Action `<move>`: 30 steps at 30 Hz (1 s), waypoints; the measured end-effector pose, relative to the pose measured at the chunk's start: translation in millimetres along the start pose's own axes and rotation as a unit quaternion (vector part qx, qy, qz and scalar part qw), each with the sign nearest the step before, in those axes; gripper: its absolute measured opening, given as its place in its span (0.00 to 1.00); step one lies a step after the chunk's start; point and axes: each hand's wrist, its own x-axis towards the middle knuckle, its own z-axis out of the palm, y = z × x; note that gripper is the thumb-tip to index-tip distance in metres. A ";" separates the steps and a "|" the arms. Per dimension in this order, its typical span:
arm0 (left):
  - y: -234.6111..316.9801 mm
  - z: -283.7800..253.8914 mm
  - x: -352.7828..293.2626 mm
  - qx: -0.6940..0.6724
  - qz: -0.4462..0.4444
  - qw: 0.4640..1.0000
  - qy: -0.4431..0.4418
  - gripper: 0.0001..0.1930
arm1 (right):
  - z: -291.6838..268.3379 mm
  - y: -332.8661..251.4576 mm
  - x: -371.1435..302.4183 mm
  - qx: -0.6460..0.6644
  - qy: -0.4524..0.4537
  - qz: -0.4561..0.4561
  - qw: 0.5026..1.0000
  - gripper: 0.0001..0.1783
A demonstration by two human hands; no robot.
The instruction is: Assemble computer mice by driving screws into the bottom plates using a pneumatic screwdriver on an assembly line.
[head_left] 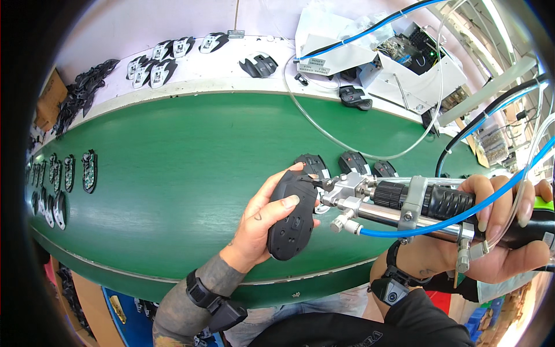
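Observation:
My left hand (253, 224) grips a black computer mouse (289, 234), its underside turned up and its length tilted away from me. The thumb lies across the mouse's underside. My right hand (502, 263) is wrapped around a screw-feeding power screwdriver (451, 200), held level from the right. A metal head (350, 188) at its front carries fittings and a blue air hose (404, 233). The screwdriver's tip is at the mouse's far right end; whether a screw is under it I cannot make out. Just beyond lie several other black mice (352, 162), partly hidden.
On the green belt (173, 220), circuit-board assemblies (89, 171) and white-and-black shells (59, 209) line the left. A white ledge (214, 75) behind holds several mouse shells (163, 73), black cables (87, 87) and a white screw-feeder machine (399, 81). A clear tube (324, 132) loops over the belt.

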 end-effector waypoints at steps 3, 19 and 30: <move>4.3 -0.8 4.1 0.058 0.019 0.998 0.031 0.29 | -8.4 8.0 6.2 0.054 -0.004 -0.013 0.998 0.36; 6.3 -5.5 6.9 -0.040 0.041 0.998 0.005 0.36 | -9.3 4.0 2.1 -0.006 0.013 -0.023 1.000 0.35; 9.4 -1.4 1.9 -0.012 0.047 0.999 -0.003 0.36 | -10.3 3.5 2.1 -0.027 0.000 -0.019 0.999 0.36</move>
